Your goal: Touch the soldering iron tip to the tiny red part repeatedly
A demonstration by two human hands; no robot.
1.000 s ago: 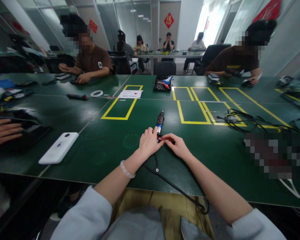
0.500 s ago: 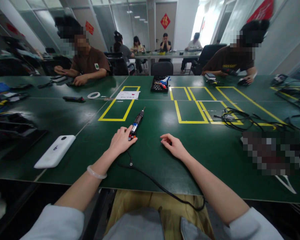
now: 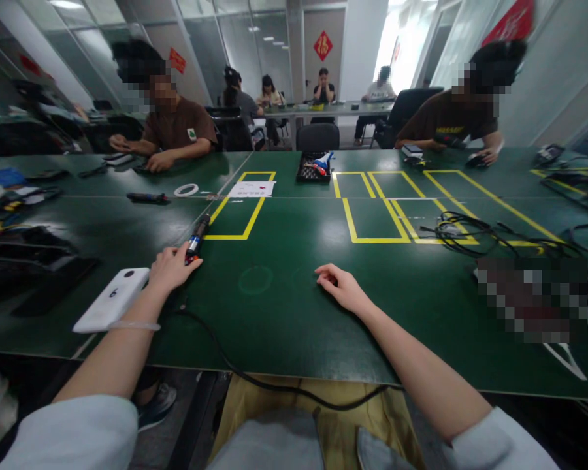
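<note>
Left hand [image 3: 171, 267] lies far out to the left on the green table [image 3: 294, 313], fingers curled over the near end of the corded electric screwdriver [image 3: 196, 236] — it looks a light hold, though how tightly they close I cannot tell. The tool's long axis runs away from that hand, tip toward the yellow-taped rectangle [image 3: 240, 210], its cable [image 3: 235, 365] trailing back over the table edge. Right hand [image 3: 340, 286] rests loosely open and empty, well apart — the left is plainly nearer. A white device [image 3: 112, 299] lies just beside the left wrist.
</note>
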